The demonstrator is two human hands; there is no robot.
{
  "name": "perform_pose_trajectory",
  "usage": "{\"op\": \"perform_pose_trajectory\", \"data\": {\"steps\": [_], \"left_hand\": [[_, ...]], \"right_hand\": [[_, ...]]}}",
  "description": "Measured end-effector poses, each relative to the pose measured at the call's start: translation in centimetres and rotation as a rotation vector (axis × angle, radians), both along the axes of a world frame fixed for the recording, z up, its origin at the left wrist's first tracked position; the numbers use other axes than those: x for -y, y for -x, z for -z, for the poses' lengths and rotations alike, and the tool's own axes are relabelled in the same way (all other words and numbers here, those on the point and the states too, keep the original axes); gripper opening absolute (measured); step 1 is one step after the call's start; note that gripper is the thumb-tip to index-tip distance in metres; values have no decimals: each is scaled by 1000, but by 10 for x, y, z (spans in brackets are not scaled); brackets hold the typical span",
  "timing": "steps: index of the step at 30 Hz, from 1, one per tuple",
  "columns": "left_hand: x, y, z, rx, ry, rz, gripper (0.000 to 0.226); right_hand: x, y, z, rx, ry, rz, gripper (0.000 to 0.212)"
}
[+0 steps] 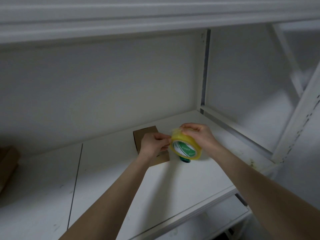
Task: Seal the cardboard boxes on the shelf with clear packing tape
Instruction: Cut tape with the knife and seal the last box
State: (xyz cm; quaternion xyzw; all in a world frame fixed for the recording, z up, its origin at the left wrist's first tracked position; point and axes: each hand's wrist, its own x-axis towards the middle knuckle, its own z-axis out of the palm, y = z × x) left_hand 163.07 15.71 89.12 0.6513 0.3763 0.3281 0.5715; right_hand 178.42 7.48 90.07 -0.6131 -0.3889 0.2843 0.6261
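Both hands grip the tape roll [186, 147]: right hand [199, 135] holding, left hand [153, 144] pinching its edge.

The tape roll [186, 147] is glossy, yellowish see-through plastic film on a core faced in white and green printed paper. Its loose end [176, 131], at 11 o'clock of the roll, looks crinkled. At 9 o'clock the cardboard box [146, 135] is matt brown and smooth-faced. The shelf board [121, 184] under both is matt white with faint scuffs. At 3 o'clock the upright post [301, 116] looks like white-painted metal, its paint chipped along the edge.
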Motion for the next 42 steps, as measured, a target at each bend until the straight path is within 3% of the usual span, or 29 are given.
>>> {"op": "perform_pose_trajectory", "data": {"steps": [3, 11, 17, 24, 32, 39, 42], "left_hand": [[0, 1, 0, 1, -49, -18, 4], [2, 4, -1, -49, -97, 51, 17], [2, 9, -1, -20, -143, 139, 12], [6, 5, -4, -8, -167, 85, 14], [-1, 12, -21, -163, -127, 255, 6], [-7, 19, -31, -342, 24, 390, 10], [-5, 19, -30, -406, -25, 407, 18]], "right_hand": [[0, 2, 1, -23, -12, 9, 10], [6, 4, 6, -138, -5, -11, 11], [6, 5, 3, -137, -3, -26, 14], [6, 6, 4, -122, 13, -22, 14], [6, 6, 2, -62, 42, -45, 16], [6, 11, -1, 40, 65, -109, 16], [5, 11, 1, 48, 74, -112, 17]]}}
